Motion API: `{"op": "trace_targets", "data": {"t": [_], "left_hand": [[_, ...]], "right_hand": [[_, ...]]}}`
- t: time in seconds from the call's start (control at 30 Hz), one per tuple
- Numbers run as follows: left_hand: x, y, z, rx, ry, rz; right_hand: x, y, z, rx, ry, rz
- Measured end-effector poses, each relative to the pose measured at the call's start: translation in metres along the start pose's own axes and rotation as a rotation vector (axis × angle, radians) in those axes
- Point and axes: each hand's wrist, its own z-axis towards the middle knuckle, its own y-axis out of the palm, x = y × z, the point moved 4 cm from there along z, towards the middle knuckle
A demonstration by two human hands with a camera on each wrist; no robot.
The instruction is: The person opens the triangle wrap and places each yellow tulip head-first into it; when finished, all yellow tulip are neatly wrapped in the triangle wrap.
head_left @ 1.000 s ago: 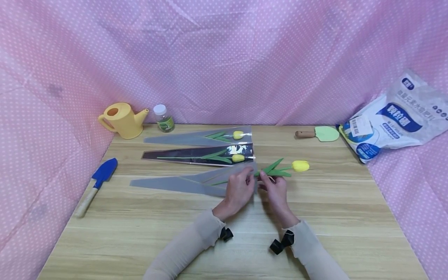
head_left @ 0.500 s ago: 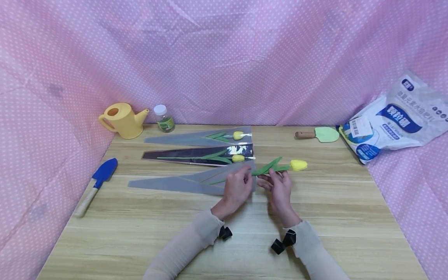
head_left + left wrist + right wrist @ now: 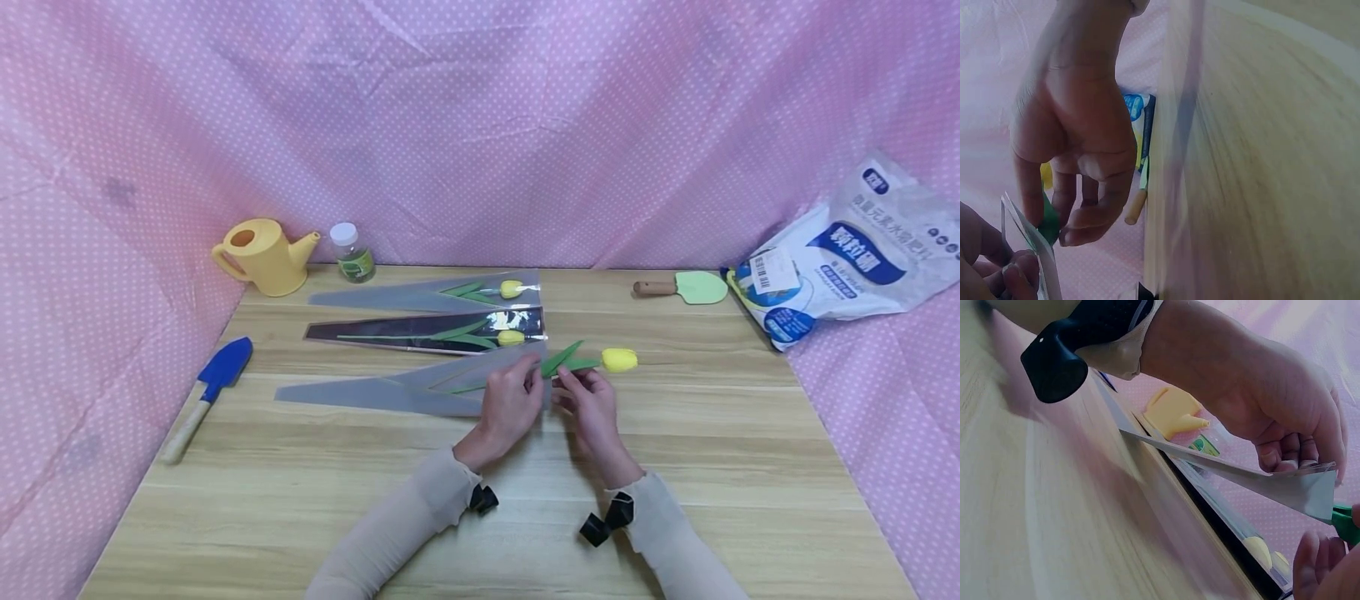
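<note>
A yellow tulip (image 3: pixel 619 360) with green leaves lies partly inside a grey-backed flower sleeve (image 3: pixel 360 393), its bloom and leaves outside the wide right end. My left hand (image 3: pixel 512 404) pinches the sleeve near that mouth; the right wrist view also shows the fingers on the sleeve's edge (image 3: pixel 1300 494). With thumb and fingertips, my right hand (image 3: pixel 595 412) pinches the tulip around its leaves, just right of the opening. In the left wrist view, a green leaf (image 3: pixel 1049 225) shows between the right thumb and fingers. My left hand covers part of the stem.
Beyond lie a black-backed sleeve (image 3: pixel 390 331) and another grey one (image 3: pixel 375 297), each holding a yellow tulip. Around them are a yellow watering can (image 3: pixel 272 265), small jar (image 3: pixel 352 254), blue trowel (image 3: pixel 221 367), green trowel (image 3: pixel 701 287) and fertilizer bag (image 3: pixel 847 258).
The tulip has slid left, further into the sleeve. My right hand shifted a little right along it, then back left with it. My left hand has stayed almost still at the sleeve.
</note>
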Motion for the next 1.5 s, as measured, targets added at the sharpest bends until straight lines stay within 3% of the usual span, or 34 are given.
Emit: {"op": "trace_targets", "data": {"t": [0.27,0.43,0.67,0.9,1.5], "left_hand": [[-0.002,-0.003,0.002,0.032,-0.004,-0.018],[-0.002,-0.004,0.003,0.026,-0.003,-0.022],[-0.001,-0.003,0.002,0.02,0.014,-0.032],[0.002,-0.002,0.001,0.006,0.03,-0.02],[0.004,-0.003,0.0,0.023,0.038,0.007]], "right_hand": [[0.0,0.001,-0.002,-0.085,0.096,0.181],[0.0,-0.003,-0.001,-0.064,0.088,0.165],[0.0,-0.004,-0.001,0.014,0.094,0.238],[0.0,-0.002,-0.003,0.04,0.125,0.229],[0.008,0.008,-0.009,-0.035,0.166,0.197]]}}
